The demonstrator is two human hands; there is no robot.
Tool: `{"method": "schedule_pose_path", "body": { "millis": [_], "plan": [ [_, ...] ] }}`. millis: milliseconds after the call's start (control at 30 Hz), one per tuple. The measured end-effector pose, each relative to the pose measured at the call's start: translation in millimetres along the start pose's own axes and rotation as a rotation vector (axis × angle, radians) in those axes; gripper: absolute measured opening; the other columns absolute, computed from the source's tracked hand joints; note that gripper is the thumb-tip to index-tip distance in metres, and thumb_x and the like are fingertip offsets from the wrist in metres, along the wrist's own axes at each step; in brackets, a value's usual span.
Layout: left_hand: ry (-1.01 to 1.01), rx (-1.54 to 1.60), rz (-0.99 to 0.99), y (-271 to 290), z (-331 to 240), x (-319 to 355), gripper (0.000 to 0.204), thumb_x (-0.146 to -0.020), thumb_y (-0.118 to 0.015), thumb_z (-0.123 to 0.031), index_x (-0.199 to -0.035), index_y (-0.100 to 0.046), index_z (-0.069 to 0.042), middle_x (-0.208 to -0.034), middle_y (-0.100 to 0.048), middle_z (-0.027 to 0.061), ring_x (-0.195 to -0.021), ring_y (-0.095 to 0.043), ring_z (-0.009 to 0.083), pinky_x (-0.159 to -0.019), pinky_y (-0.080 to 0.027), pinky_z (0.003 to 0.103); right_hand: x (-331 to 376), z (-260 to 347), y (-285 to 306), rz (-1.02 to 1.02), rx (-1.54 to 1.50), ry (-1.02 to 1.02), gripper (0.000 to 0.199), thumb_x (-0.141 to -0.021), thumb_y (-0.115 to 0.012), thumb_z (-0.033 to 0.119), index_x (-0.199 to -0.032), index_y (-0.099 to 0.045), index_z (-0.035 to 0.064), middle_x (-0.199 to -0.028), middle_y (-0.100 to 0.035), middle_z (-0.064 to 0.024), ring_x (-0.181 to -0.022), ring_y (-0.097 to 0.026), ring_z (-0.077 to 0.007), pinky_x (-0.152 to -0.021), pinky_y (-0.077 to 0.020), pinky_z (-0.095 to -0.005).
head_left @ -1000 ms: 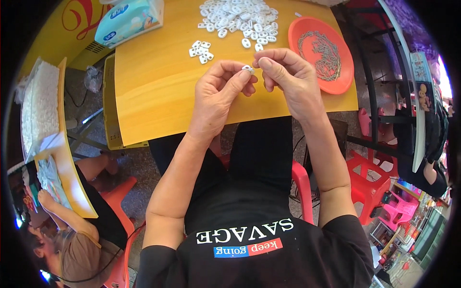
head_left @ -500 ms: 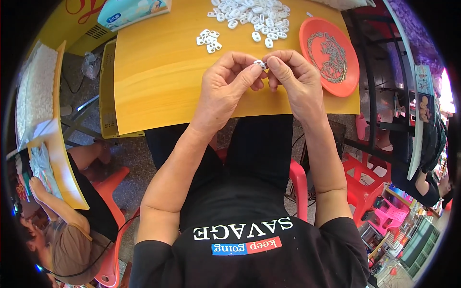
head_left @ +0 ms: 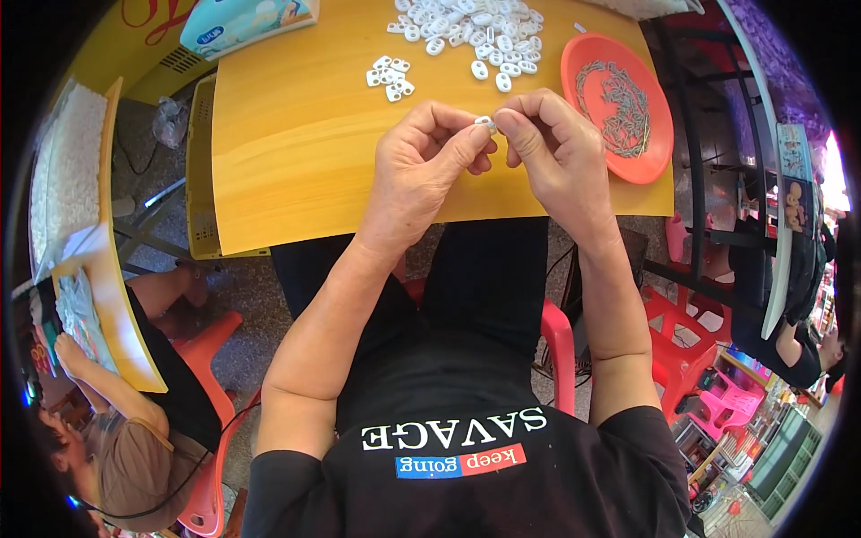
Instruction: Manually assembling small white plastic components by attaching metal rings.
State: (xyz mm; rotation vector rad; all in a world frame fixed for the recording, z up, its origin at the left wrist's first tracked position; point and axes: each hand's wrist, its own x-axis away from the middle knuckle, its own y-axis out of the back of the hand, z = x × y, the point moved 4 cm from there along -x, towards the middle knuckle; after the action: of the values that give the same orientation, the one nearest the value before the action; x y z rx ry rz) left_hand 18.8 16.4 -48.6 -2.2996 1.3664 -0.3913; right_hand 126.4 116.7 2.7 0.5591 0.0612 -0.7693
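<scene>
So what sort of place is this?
Probably a small workshop: a heap of small white parts and a red dish of thin metal pieces share the yellow table, with another person at a second table.

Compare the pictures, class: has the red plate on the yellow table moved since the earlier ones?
No. Judged against the yellow table, the red plate keeps its place near the right edge; both shift together in the view.
</scene>
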Motion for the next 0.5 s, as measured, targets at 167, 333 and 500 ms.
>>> {"method": "schedule_pose_path", "body": {
  "millis": [167, 333, 500],
  "plan": [
    [-0.002, -0.001, -0.007, 0.8, 0.6, 0.0, 0.013, -0.094, -0.065, -0.012, -0.097, -0.062, 0.000, -0.084, -0.066, 0.0043, -0.075, -0.062, 0.0090, -0.070, -0.051, 0.023, -2.3, 0.6, -0.2, 0.024, -0.004, -0.018, 0.012, -0.090, -0.066, 0.008, -0.089, -0.061, -0.0035, -0.074, -0.062, -0.0085, -0.057, -0.059, -0.0119, -0.051, -0.0452, -0.0264],
    [0.002, -0.031, -0.021, -0.5, 0.1, -0.1, 0.013, -0.094, -0.065, -0.012, -0.097, -0.061, 0.001, -0.083, -0.066, 0.0049, -0.074, -0.062, 0.0094, -0.069, -0.051, 0.023, -3.7, 0.6, -1.3, 0.071, -0.029, -0.075, 0.014, -0.095, -0.062, 0.009, -0.091, -0.062, -0.0039, -0.075, -0.060, -0.0011, -0.063, -0.055, -0.0060, -0.057, -0.0469, -0.0214],
    [-0.016, 0.021, -0.034, 0.2, 0.1, -1.2, 0.012, -0.094, -0.065, -0.010, -0.096, -0.061, 0.001, -0.083, -0.067, 0.0062, -0.073, -0.062, 0.0100, -0.069, -0.051, 0.023, -2.2, 1.0, -9.1, -0.021, -0.112, -0.049, 0.013, -0.092, -0.064, 0.007, -0.091, -0.062, -0.0056, -0.076, -0.066, -0.0085, -0.064, -0.063, -0.0104, -0.057, -0.0536, -0.0253]
  ]
}}
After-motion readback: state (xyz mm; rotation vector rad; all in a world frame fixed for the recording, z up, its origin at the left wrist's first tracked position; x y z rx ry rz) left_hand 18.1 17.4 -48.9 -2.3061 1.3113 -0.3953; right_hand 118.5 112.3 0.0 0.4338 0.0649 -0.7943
